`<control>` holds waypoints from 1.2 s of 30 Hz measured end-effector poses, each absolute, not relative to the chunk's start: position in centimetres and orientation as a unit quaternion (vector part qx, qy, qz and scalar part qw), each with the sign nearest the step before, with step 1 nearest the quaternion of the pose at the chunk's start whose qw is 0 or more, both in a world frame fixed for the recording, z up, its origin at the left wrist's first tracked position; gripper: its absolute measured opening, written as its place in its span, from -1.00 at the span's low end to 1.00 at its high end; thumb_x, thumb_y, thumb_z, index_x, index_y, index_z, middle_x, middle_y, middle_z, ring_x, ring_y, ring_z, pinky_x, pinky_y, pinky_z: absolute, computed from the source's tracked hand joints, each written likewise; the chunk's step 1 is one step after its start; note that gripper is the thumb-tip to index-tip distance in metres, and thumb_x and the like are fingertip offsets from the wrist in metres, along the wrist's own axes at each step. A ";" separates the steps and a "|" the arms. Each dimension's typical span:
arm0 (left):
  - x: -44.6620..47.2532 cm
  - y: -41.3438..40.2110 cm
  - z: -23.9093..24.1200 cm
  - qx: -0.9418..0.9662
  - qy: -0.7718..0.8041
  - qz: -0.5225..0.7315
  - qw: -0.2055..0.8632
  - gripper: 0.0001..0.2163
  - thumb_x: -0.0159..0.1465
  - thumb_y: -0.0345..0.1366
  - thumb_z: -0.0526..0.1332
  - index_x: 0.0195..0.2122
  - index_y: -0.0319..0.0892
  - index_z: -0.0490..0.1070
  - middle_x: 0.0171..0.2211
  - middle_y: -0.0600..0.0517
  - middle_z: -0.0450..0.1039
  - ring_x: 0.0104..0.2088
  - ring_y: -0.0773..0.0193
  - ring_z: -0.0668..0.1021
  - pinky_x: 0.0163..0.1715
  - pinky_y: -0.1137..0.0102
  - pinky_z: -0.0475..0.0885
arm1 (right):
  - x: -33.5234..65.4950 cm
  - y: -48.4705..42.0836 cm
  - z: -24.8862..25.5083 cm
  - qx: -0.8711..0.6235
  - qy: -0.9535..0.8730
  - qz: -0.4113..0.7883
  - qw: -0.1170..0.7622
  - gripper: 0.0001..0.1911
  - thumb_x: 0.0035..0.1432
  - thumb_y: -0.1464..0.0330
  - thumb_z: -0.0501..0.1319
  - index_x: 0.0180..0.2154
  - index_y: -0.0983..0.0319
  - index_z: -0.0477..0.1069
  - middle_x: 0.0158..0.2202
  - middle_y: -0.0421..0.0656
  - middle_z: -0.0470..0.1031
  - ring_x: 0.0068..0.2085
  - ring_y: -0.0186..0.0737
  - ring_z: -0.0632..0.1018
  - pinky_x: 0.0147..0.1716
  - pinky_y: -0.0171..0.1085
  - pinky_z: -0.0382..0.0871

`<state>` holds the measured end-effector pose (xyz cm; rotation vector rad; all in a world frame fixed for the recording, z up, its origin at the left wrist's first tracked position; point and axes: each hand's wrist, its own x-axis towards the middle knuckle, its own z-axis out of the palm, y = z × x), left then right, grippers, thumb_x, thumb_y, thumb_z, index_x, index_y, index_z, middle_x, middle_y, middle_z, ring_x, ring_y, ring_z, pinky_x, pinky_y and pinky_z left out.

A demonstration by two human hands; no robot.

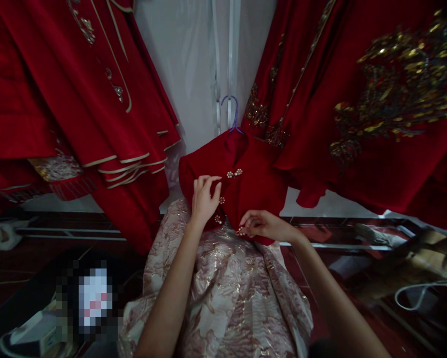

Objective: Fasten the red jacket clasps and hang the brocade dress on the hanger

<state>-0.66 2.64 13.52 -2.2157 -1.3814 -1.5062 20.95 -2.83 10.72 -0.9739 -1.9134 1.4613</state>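
Note:
In front of me a short red jacket [263, 191] hangs from a purple hanger [234, 109], over a pale brocade skirt [231, 293] with a shiny woven pattern. Flower-shaped beaded buttons run down the jacket's front; the top pair [234, 173] sits side by side, joined at the collar. Below it the front edges part. My left hand [205, 198] is over the jacket's left side, its thumb and fingers apart, close to the middle button [222, 200]. With bent fingers my right hand [263, 226] pinches the lower button [240, 231] at the right front edge.
Red garments with pale piping [134, 114] hang at left, and red garments with gold sequins [402, 74] at right. Behind is a white wall [171, 54] with a metal upright. A low metal rail [77, 232] crosses near the floor. A white cable [413, 296] lies at lower right.

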 end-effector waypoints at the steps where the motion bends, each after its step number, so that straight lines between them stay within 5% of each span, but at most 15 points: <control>1: -0.2 3.0 14.4 -0.755 -0.453 -0.466 0.081 -0.76 0.29 -0.20 0.06 -0.07 -0.07 0.39 -0.11 -0.08 0.27 -0.08 0.17 0.34 -0.05 0.25 0.28 | 21.5 -3.0 11.1 -0.361 -0.711 0.544 0.262 -0.72 0.04 0.28 0.26 -0.22 0.29 0.35 -0.33 -0.12 0.50 -0.37 -0.37 0.49 -0.32 -0.30 0.40; 8: 2.4 5.8 19.2 -0.856 -0.394 -0.288 0.173 -0.79 0.20 -0.15 0.17 -0.23 -0.14 0.46 -0.07 -0.14 0.20 -0.05 -0.01 0.28 -0.12 0.11 0.26 | 23.2 -3.9 12.6 -0.376 -0.702 0.543 0.267 -0.77 0.02 0.33 0.26 -0.24 0.28 0.37 -0.33 -0.13 0.51 -0.36 -0.36 0.51 -0.31 -0.31 0.41; 17: 3.5 7.9 19.1 -0.886 -0.351 -0.260 0.155 -0.85 0.23 -0.24 0.12 -0.29 -0.19 0.41 -0.22 -0.08 0.35 -0.13 0.09 0.35 -0.06 0.11 0.18 | 23.4 -4.2 13.2 -0.393 -0.722 0.496 0.279 -0.78 0.02 0.30 0.26 -0.26 0.26 0.39 -0.34 -0.14 0.51 -0.34 -0.32 0.50 -0.27 -0.25 0.41; 25: 2.7 7.9 18.8 -0.909 -0.266 -0.211 0.241 -0.79 0.29 -0.37 0.02 -0.08 -0.13 0.32 -0.37 0.07 0.42 -0.30 0.29 0.49 0.17 0.08 -0.05 | 22.7 -3.6 13.9 -0.395 -0.732 0.368 0.415 -0.78 0.11 0.23 0.20 -0.24 0.20 0.39 -0.04 -0.08 0.40 0.02 -0.21 0.43 0.06 -0.14 0.30; 31: 2.7 7.8 18.8 -0.890 -0.332 -0.173 0.261 -0.72 0.33 -0.34 -0.07 -0.03 -0.24 0.31 -0.28 -0.10 0.50 -0.26 0.23 0.53 -0.06 0.26 0.23 | 18.3 0.4 17.0 -0.370 -0.653 0.254 0.610 -0.61 0.14 0.12 0.14 -0.05 0.17 0.27 0.10 -0.06 0.30 0.16 -0.22 0.31 0.18 -0.16 0.15; 36: 1.8 8.1 19.0 -0.860 -0.466 -0.066 0.195 -0.78 0.20 -0.37 0.07 -0.39 -0.32 0.50 -0.44 -0.23 0.53 -0.27 0.06 0.54 -0.12 0.18 0.20 | 13.8 5.0 18.3 -0.458 -0.610 0.301 0.572 -0.35 0.17 0.00 0.01 0.10 0.34 0.14 0.14 0.12 0.24 0.18 -0.06 0.28 0.16 -0.07 0.14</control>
